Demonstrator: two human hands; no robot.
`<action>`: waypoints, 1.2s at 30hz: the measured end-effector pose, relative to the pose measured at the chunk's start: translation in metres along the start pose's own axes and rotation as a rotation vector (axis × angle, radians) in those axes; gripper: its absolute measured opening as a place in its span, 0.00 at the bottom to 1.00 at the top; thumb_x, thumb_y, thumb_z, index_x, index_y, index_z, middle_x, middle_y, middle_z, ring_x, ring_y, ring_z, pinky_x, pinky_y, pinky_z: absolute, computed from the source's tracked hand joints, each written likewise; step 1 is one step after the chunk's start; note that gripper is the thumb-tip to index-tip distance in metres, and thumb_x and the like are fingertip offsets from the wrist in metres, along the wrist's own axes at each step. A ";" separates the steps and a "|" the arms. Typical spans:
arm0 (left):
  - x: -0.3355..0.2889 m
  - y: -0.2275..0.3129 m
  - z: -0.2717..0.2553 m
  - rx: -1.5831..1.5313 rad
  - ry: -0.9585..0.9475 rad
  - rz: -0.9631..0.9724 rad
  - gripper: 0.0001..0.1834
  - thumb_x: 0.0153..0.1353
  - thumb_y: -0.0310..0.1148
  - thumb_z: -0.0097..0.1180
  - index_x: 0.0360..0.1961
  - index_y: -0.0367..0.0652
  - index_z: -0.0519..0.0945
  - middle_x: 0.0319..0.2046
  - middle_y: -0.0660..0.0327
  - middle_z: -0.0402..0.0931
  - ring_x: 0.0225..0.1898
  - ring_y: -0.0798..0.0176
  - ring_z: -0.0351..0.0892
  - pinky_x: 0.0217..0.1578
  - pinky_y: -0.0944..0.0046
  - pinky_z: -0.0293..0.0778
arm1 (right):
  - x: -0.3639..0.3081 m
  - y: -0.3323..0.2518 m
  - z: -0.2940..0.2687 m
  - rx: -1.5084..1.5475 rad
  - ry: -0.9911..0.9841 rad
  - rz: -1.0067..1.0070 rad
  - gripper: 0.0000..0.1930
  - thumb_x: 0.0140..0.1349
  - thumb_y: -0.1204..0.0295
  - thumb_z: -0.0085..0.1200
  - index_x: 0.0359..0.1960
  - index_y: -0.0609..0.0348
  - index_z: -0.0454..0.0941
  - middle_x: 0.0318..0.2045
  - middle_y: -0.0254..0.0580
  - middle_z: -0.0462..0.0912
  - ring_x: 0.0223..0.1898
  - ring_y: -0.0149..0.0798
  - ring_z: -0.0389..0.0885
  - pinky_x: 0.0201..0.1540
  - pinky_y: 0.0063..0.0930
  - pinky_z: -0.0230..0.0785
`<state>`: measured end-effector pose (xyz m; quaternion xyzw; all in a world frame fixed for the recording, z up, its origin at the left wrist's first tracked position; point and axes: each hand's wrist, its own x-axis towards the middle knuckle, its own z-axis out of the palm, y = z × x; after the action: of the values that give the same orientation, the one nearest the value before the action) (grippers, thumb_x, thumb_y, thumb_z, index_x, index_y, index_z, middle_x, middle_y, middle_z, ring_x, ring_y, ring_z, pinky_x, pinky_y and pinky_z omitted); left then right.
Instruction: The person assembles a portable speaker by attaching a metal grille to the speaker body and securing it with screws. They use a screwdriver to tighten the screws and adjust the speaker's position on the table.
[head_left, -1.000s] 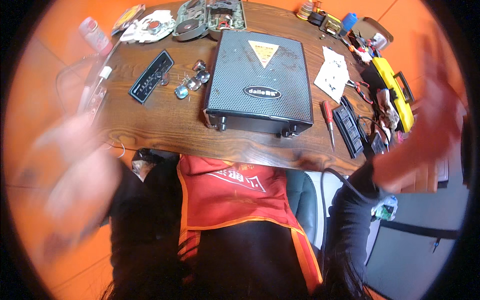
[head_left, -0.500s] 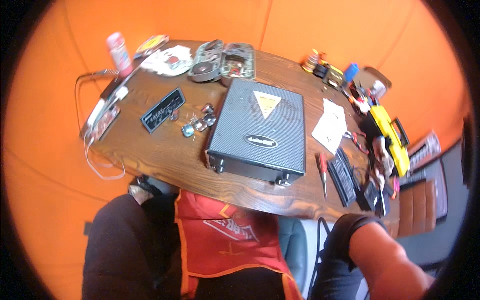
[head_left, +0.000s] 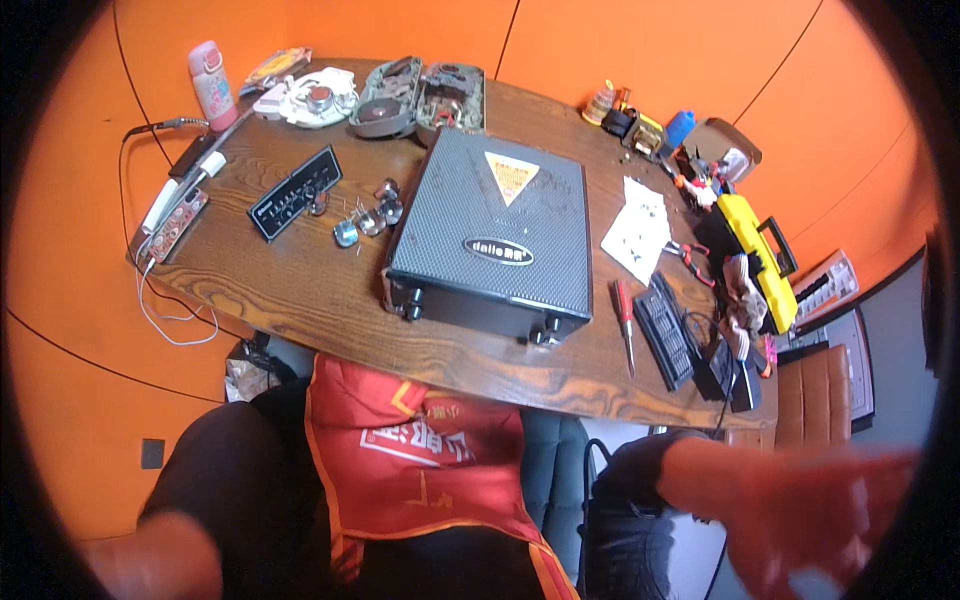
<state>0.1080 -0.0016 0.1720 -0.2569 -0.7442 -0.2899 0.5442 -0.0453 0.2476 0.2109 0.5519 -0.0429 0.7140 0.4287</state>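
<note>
My right hand [head_left: 800, 515] is off the table's right front corner, smeared by motion. Its fingers look spread apart, with nothing seen in them. Low at the left, by my dark-clad leg, is my left hand [head_left: 165, 560], a blur whose fingers cannot be made out. Neither hand touches anything on the table. A black box-shaped device [head_left: 490, 225] with a textured top, a triangular label and knobs on its front edge lies mid-table. Left of it are a black control panel [head_left: 295, 193] and several small round metal parts [head_left: 371, 221]. A red-handled screwdriver [head_left: 624, 312] lies to its right.
The wooden table [head_left: 420, 355] also holds an open grey case [head_left: 385, 117], a pink bottle [head_left: 211, 88], a phone [head_left: 180, 225] with a white cable, a paper sheet [head_left: 637, 232], pliers [head_left: 693, 263], a black ridged tray [head_left: 664, 335] and a yellow toolbox [head_left: 745, 240].
My right hand has come into view at the lower right, with the forearm swung up. My left hand has appeared at the lower left. The view has shifted slightly; the tabletop things stay put.
</note>
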 end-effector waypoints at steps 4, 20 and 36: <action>-0.042 -0.057 0.049 -0.109 0.552 -0.583 0.40 0.59 0.43 0.48 0.66 0.41 0.44 0.66 0.48 0.47 0.67 0.53 0.45 0.65 0.56 0.38 | -0.091 0.004 -0.065 -0.794 -0.328 0.805 0.28 0.65 0.57 0.41 0.61 0.63 0.58 0.59 0.57 0.63 0.63 0.50 0.59 0.66 0.42 0.44; -0.130 -0.090 0.086 -0.221 -0.080 -0.970 0.47 0.36 0.32 0.70 0.59 0.38 0.57 0.63 0.37 0.47 0.62 0.45 0.56 0.59 0.52 0.56 | -0.184 -0.032 -0.067 -1.097 -0.312 1.219 0.25 0.60 0.71 0.43 0.58 0.73 0.62 0.51 0.59 0.72 0.52 0.44 0.73 0.55 0.33 0.62; -0.112 -0.104 0.102 -0.035 -0.053 -0.885 0.49 0.38 0.34 0.71 0.61 0.39 0.58 0.65 0.43 0.47 0.65 0.44 0.50 0.61 0.51 0.53 | -0.188 -0.014 -0.098 -1.097 -0.259 1.201 0.30 0.65 0.59 0.38 0.64 0.63 0.47 0.61 0.58 0.58 0.62 0.49 0.61 0.63 0.39 0.51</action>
<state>-0.0010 -0.0094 0.0241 0.0699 -0.7912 -0.5006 0.3442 -0.1056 0.2025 0.0121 0.2251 -0.7226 0.6300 0.1741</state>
